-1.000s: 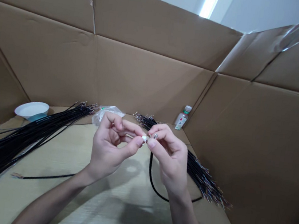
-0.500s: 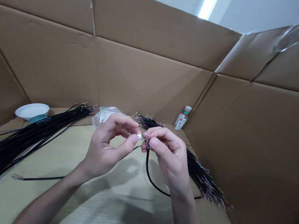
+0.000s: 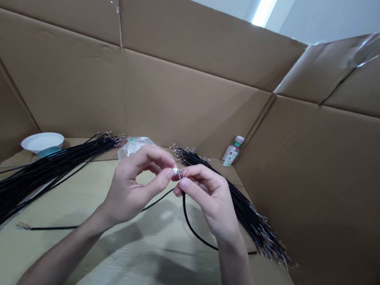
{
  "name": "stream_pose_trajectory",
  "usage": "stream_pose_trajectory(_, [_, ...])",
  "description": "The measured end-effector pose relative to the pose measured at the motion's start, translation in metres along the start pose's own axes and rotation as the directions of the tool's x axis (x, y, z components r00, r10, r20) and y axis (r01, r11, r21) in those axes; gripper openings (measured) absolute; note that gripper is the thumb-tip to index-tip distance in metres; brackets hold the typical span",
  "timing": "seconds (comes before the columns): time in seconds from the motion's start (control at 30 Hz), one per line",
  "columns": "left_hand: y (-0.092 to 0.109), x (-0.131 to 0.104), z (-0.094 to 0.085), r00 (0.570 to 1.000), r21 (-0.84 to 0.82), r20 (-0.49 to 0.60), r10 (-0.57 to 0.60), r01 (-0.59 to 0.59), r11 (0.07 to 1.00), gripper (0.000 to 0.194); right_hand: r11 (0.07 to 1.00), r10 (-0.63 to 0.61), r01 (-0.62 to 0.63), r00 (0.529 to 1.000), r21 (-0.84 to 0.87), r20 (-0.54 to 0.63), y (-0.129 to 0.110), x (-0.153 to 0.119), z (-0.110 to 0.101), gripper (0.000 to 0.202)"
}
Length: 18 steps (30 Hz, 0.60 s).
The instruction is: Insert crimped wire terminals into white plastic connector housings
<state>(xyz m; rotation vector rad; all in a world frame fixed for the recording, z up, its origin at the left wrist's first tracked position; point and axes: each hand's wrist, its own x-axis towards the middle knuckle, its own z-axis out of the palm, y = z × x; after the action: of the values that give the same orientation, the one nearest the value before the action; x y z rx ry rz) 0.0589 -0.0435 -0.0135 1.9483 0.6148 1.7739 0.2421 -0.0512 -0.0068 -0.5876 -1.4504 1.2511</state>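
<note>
Between thumb and fingers, my left hand (image 3: 137, 184) pinches a small white connector housing (image 3: 175, 171). My right hand (image 3: 208, 201) is closed on the fine coloured wires (image 3: 180, 174) at the end of a black cable (image 3: 190, 224). The wire ends meet the connector's right side; whether any sit inside it is too small to tell. From my right fingers the cable hangs in a loop over the table. Another stretch of black cable with a frayed wire end (image 3: 25, 226) lies to the left, partly behind my left forearm.
A thick bundle of black cables (image 3: 27, 182) lies on the left, near a white bowl (image 3: 43, 143). A clear bag of white parts (image 3: 135, 146) stands at the back. More cables (image 3: 247, 211) lie right, below a bottle (image 3: 233, 152). Cardboard walls (image 3: 195, 101) surround the table.
My right hand has shifted slightly left, bringing the cable's wires up against the white connector. My left hand stays nearly in place and keeps its pinch.
</note>
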Motion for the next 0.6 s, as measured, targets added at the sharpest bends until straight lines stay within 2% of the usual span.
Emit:
stream_pose_trajectory(0.27, [0.003,0.004,-0.008,0.993,0.065,0.057,-0.103,0.099,0.993,0.011,1.0,-0.02,0.021,0.998,0.02,-0.052,0.006,0.0,0.003,0.011])
stream_pose_trajectory(0.6, [-0.002,0.004,-0.012,0.978,-0.064,0.09,-0.188,0.194,0.979,0.013,0.993,-0.029,0.044,0.991,0.114,-0.13,0.011,0.0,0.009,0.008])
